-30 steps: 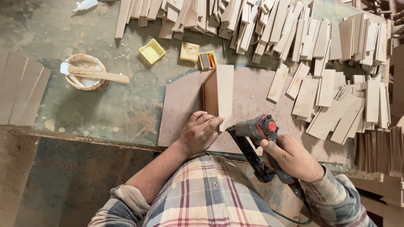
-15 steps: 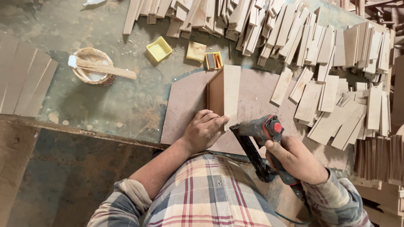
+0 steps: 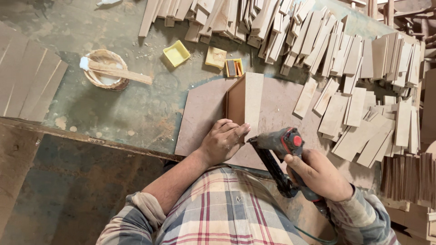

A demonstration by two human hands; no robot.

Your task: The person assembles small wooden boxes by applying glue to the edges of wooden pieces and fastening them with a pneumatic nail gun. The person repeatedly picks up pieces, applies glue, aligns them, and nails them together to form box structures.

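Your left hand (image 3: 223, 141) presses flat on the near end of the upright board (image 3: 245, 100) standing on the flat panel (image 3: 202, 115) at the workbench's (image 3: 127, 113) front edge, while your right hand (image 3: 318, 174) grips the nail gun (image 3: 278, 144) against that joint, so fastening looks underway, not finished.

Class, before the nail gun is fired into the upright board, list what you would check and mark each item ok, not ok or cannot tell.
1. Left hand steadies the upright board: ok.
2. Right hand grips the nail gun: ok.
3. Gun nose set at the board's near end: ok.
4. Left fingers away from the nose: not ok, very close.
5. Board square to the base panel: cannot tell.
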